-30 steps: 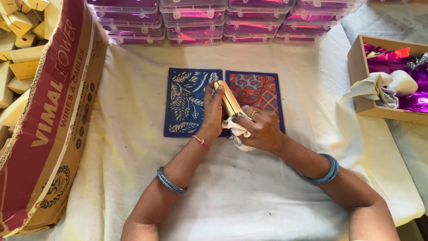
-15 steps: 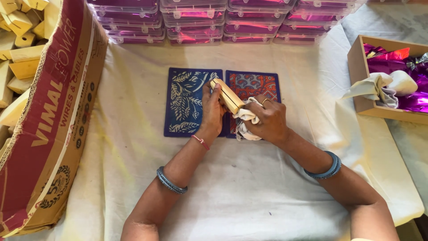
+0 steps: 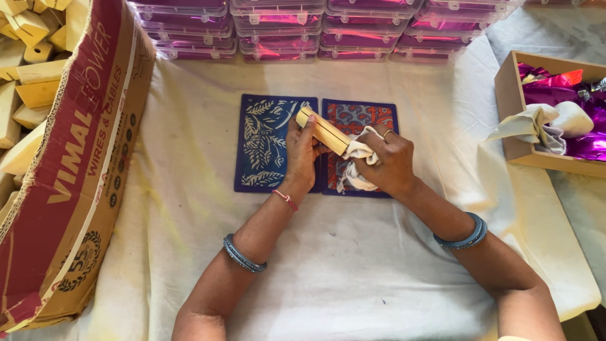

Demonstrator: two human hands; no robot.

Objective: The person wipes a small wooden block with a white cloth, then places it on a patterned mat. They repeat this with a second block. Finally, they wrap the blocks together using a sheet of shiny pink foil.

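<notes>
My left hand (image 3: 302,155) grips a pale wooden block (image 3: 323,131), holding it tilted above two patterned blue mats. My right hand (image 3: 386,161) clutches a white cloth (image 3: 355,165) pressed against the block's right end. The left mat (image 3: 265,142) has a white leaf pattern; the right mat (image 3: 363,117) has a red and orange pattern. Both mats lie flat side by side on the cream cloth under my hands. Blue bangles ring both wrists.
A large cardboard box (image 3: 76,170) full of wooden blocks stands at the left. Stacked clear plastic cases (image 3: 328,28) with pink contents line the far edge. An open box (image 3: 546,113) with purple foil and a white cloth sits at the right.
The block has tipped flatter and swung left in my left hand. My right hand with the cloth has shifted along the block's right end.
</notes>
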